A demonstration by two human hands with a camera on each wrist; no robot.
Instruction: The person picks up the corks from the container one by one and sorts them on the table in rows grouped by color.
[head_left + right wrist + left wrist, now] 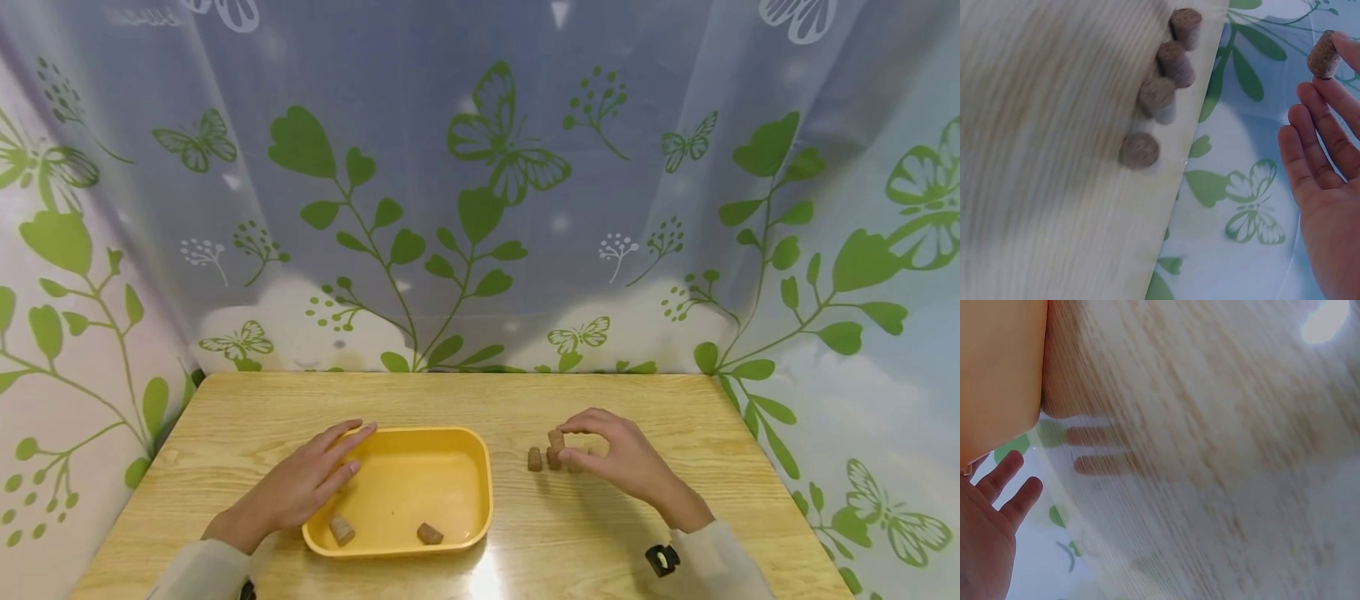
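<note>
A small brown cork (556, 438) is pinched between the thumb and index finger of my right hand (622, 450). In the right wrist view that cork (1323, 55) is tilted, with the other fingers of the hand (1338, 206) stretched out below it. Several corks stand upright in a row, among them a cork (534, 459) at the left end. My left hand (300, 479) rests over the left side of a yellow tray (489, 492), its fingers relaxed at the rim. Inside the tray lie a paler cork (342, 529) and a darker cork (430, 534).
The wooden table (517, 408) ends at the back against a curtain (420, 250) printed with green leaves and butterflies. The patterned fabric also hangs along both sides. Light glares off the tabletop in front of the tray.
</note>
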